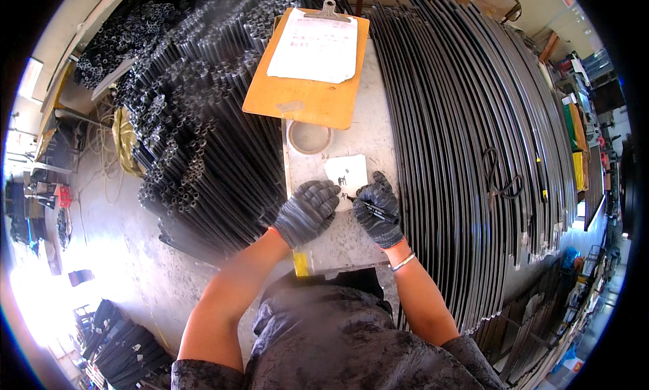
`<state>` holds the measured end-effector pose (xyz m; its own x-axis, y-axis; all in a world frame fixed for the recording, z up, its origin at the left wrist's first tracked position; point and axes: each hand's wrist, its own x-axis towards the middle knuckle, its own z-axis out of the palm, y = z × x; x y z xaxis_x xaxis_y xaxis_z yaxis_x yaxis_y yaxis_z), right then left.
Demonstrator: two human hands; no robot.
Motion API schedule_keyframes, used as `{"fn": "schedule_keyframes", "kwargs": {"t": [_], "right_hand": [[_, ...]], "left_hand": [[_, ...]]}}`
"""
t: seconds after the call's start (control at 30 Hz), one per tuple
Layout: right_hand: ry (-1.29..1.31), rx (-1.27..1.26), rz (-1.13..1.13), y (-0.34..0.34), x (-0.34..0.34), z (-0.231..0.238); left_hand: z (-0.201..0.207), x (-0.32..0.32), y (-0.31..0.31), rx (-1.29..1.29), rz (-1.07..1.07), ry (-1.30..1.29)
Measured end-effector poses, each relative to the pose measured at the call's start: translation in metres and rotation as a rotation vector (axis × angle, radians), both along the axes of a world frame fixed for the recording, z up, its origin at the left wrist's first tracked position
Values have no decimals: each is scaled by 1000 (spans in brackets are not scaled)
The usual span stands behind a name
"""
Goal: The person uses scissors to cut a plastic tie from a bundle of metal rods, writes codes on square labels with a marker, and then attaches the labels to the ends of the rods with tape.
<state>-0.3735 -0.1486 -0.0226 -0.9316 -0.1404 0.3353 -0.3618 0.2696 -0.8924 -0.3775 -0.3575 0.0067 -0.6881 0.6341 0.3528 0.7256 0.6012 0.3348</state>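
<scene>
The paper point(347, 168) lies on the tabletop point(358, 245), between its left and right edges and nearer the near edge. The right hand point(377, 207) has its fingers closed around the marker point(382, 215), tip down at the paper's lower part, near dark strokes. The left hand point(311, 211) grips nothing; its fingers lie extended at the paper's left side. For clean strokes, those fingers should press the paper flat, clear of the ink, while the marker moves lightly, since gloves probably dull fine control.
</scene>
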Motion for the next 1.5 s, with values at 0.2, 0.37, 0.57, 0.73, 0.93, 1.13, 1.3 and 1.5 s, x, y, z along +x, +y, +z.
{"fn": "schedule_keyframes", "kwargs": {"t": [0.2, 0.37, 0.57, 0.73, 0.93, 1.13, 1.3, 1.5], "right_hand": [[13, 94, -104, 8, -5, 6], [196, 157, -111, 8, -22, 20], [242, 278, -122, 2, -30, 18], [236, 249, -117, 6, -30, 12], [241, 242, -141, 5, -30, 14], [250, 204, -144, 5, -30, 7], [162, 191, -188, 2, -26, 12], [-45, -21, -228, 1, -20, 12]], "left_hand": [[-2, 0, -1, 14, -2, 0], [0, 0, 0, 18, 3, -18], [-1, -1, 0, 24, -4, -30], [0, 0, 0, 10, 5, -15], [3, 0, 0, 8, -1, -30], [4, -1, 0, 7, -3, -43], [3, 0, 0, -9, 1, -55], [2, -1, 0, -15, -2, -36]]}}
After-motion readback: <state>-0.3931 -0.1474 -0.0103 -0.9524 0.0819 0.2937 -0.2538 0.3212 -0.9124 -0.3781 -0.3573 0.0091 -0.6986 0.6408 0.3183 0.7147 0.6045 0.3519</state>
